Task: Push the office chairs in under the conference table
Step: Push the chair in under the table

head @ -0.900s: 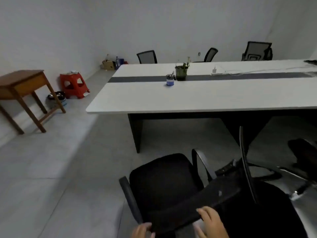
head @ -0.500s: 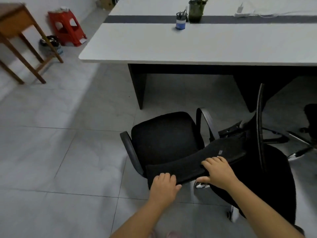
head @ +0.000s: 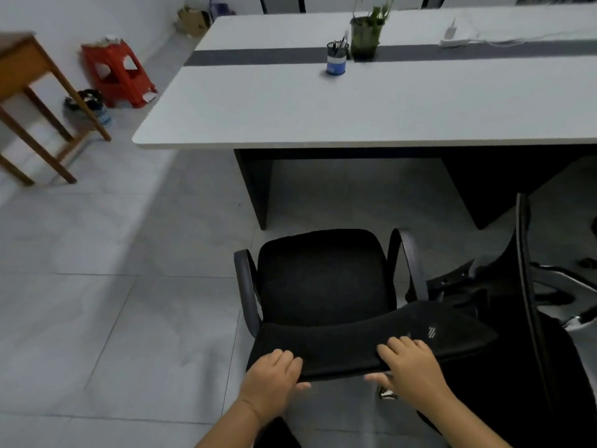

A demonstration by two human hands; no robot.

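Chair [head: 323, 279], black, with 2 armrests, stands on the tiled floor [head: 113, 286] just short of the white worktop [head: 323, 108], seat facing its edge. Left hand [head: 273, 381] and right hand [head: 410, 370] each grip the top of the backrest [head: 355, 347], fingers curled over it, thumbs beneath. Second chair [head: 529, 318] close on the right. Pen cup [head: 337, 58] and potted plant [head: 366, 35] on the worktop; red stool [head: 118, 74] by the wall.

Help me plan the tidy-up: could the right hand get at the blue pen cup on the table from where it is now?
Probably not. The right hand grips the chair backrest, and the seat, a strip of floor and much of the tabletop lie between it and the pen cup.
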